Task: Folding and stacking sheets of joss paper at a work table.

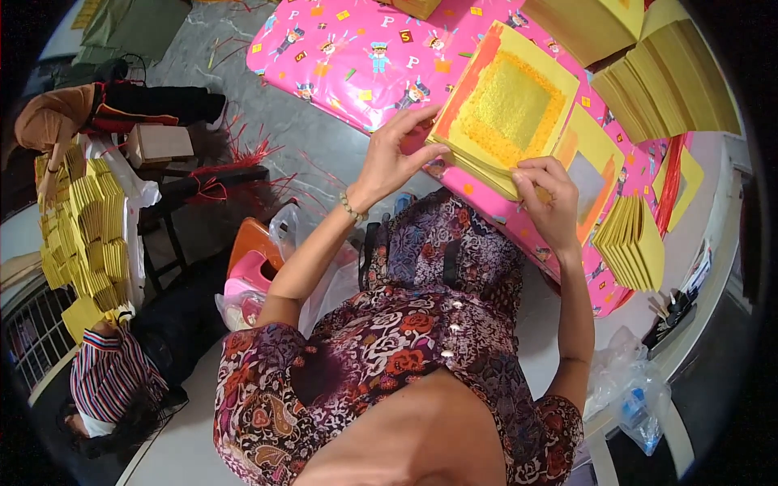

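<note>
Blouse (pixel 389 348) below our grip: left hand (pixel 391 158), right hand (pixel 553 201) pinching the paper stack (pixel 509 101), unfanned; rightward, one fanned bundle (pixel 630 245) looks done!

Bright, fairly even indoor light fills the middle of the wide fisheye view. Pale glare streaks the glossy pink table cover (pixel 279 73), and the gold foil square (pixel 512 101) gleams. The left side is dimmer. Straight edges bow near the rim, softening toward black corners.
</note>
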A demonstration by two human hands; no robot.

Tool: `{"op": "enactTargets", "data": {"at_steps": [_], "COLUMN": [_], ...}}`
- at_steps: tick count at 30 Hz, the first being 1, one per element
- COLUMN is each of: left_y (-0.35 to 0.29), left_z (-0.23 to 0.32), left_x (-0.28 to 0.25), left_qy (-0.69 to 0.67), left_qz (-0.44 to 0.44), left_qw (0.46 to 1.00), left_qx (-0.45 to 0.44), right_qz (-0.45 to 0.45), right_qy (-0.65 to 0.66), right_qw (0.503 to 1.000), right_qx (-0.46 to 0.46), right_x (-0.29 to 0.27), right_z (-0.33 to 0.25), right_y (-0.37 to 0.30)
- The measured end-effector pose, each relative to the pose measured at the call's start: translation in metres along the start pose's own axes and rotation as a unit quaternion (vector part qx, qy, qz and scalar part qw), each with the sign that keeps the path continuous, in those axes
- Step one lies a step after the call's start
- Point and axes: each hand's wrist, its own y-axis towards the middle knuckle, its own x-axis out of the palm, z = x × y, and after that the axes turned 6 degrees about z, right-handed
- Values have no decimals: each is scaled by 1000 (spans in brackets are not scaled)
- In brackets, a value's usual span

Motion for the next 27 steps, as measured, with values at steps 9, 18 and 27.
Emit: {"op": "enactTargets", "data": {"at_steps": [9,18,27], "left_y": [-1,0,3], "left_z": [1,-4,-6], "left_x": [6,6,-3], "left_qy": [3,6,7], "left_qz": [-4,-14,-13], "left_qw": [1000,1000,1000], "left_qx": [7,10,14], "right_qz": [-7,5,23], "right_qy": [-6,22,56], "right_qw": [1000,999,998], "right_qx": [-2,29,28], "right_x": [-3,3,13], "right_z": [4,9,9], "right_y": [1,2,6]}}
